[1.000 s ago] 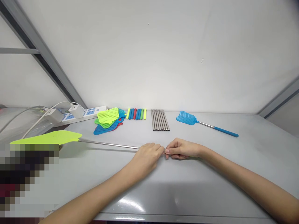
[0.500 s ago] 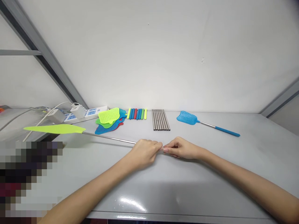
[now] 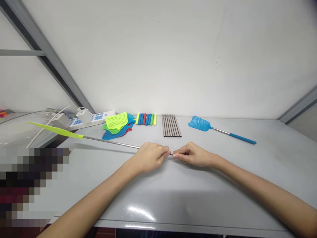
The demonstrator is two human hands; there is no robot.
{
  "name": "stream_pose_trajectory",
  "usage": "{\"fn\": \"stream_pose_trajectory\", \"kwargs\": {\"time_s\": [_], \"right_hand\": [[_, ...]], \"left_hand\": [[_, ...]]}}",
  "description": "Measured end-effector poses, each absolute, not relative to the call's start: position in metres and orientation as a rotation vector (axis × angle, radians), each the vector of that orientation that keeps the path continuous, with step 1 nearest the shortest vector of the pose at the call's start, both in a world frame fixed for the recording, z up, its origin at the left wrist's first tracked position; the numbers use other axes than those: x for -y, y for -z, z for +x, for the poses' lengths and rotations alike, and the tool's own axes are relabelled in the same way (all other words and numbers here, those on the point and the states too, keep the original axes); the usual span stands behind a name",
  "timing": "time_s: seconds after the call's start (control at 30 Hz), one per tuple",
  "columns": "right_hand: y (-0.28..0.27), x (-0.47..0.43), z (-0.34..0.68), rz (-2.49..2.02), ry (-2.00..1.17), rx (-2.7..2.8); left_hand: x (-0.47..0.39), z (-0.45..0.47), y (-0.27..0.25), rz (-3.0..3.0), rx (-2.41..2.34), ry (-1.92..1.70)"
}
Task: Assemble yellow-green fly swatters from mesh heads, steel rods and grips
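Observation:
A long, extended metal rod (image 3: 119, 144) with a yellow-green fly swatter head (image 3: 56, 131) at its left end runs across the table. My left hand (image 3: 151, 156) is wrapped round the rod near its right end. At the tip, my right hand (image 3: 192, 154) pinches the rod between thumb and fingers, just right of the left hand. The swatter head is turned nearly edge-on. To the back right lies a blue fly swatter (image 3: 199, 123) with a short metal rod and a blue grip (image 3: 242, 138).
Behind my hands lie a row of metal tubes (image 3: 171, 126), several coloured grips (image 3: 146, 119) and a pile of swatter heads (image 3: 117, 121). A white power strip (image 3: 106, 114) with plugged-in chargers (image 3: 84, 115) and cables stands at the left, beside clear plastic.
The yellow-green head has rotated to a narrower, more slanted angle, its outer end higher. A short piece of rod now shows between my two hands. The camera view has shifted slightly.

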State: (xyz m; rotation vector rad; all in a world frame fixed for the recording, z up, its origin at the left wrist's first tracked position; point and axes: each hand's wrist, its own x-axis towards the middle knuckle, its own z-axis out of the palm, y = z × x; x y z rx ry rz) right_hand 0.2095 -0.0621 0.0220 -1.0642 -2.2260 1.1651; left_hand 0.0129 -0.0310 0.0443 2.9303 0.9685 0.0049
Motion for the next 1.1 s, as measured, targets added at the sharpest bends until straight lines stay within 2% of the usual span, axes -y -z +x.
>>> {"fn": "stream_pose_trajectory", "kwargs": {"time_s": [0.5,1.1], "right_hand": [[-0.0261,0.062,0.2133,-1.038,-1.236,2.218],[-0.0189,0.0602,0.2188,-0.99,-1.636,2.008]], "left_hand": [[0.0301,0.0089,-0.0494,2.95,-0.984,0.001],[0.0334,0.0108,-0.0408,3.012,-0.901,-0.021]]}}
